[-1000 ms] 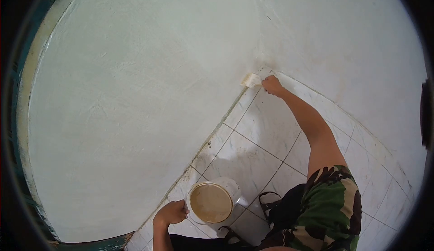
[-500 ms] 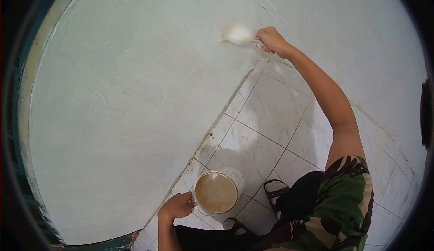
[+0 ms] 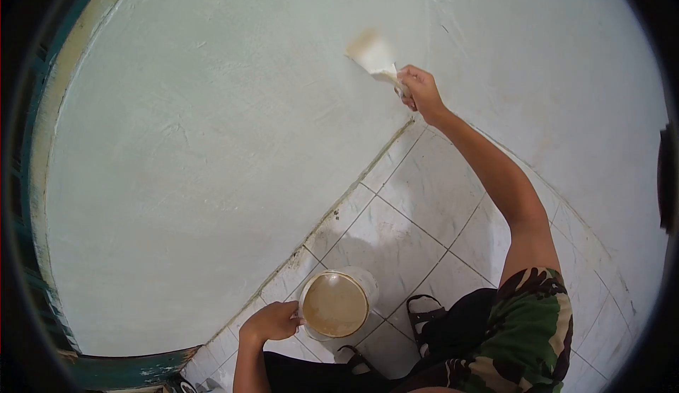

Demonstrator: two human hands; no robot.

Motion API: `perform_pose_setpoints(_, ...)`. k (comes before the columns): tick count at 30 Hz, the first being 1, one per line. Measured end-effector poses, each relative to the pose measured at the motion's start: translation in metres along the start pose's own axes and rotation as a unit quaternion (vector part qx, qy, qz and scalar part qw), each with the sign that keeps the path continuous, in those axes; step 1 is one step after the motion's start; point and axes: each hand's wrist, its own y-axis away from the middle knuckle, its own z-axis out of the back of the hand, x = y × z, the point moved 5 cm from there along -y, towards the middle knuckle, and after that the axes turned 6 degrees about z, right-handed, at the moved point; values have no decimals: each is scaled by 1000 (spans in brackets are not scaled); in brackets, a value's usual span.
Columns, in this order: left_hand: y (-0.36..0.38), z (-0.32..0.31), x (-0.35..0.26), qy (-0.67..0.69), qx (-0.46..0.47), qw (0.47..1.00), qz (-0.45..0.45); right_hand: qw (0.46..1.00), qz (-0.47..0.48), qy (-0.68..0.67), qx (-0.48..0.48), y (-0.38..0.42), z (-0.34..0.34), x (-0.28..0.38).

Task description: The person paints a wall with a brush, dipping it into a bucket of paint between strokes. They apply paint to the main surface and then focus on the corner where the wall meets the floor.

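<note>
I'm watching the right hand [image 3: 419, 92] clamping its fingers around the handle of the paintbrush [image 3: 372, 55], broad head projecting past them by the pale wall [image 3: 198, 145]; the left hand [image 3: 272, 321] is gripping the bucket [image 3: 366, 280] over floor tiles [image 3: 431, 170].

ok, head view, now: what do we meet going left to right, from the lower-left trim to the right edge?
Green trim → left hand → bucket → right hand → camouflage sleeve → dark object at the right edge.
</note>
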Motion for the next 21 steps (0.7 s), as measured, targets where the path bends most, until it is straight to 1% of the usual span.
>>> perform_pose_setpoints(2, -1, 2, -1, 4, 0, 1000, 4, 1000, 4, -6, 13, 5, 6, -6)
perform_pose_setpoints(4, 0, 3, -2, -9, 2, 1000, 1, 999, -31, 8, 9, 8, 11, -12)
perform_pose_setpoints(13, 2, 7, -4, -23, 2, 1000, -14, 996, -68, 59, 9, 16, 23, -17)
perform_pose_setpoints(14, 4, 10, -5, -21, 1, 1000, -18, 996, -66, 64, 9, 18, 21, -18)
perform_pose_setpoints(16, 4, 10, -5, -14, 40, 999, 0, 998, 3, 52, -43, 23, 18, -10)
perform_pose_setpoints(17, 2, 9, 1, -13, 39, 999, -5, 997, 4, 57, -43, 27, 18, -8)
perform_pose_setpoints(19, 0, 8, 3, -8, 4, 999, -43, 997, -64, 23, -28, 38, 16, 1)
perform_pose_setpoints(20, 0, 4, 4, -4, 5, 999, -46, 997, -65, 28, -25, 39, 15, 7)
perform_pose_setpoints(21, 2, 6, 2, -36, 1, 999, -29, 995, -70, 55, 47, 38, 9, 10)
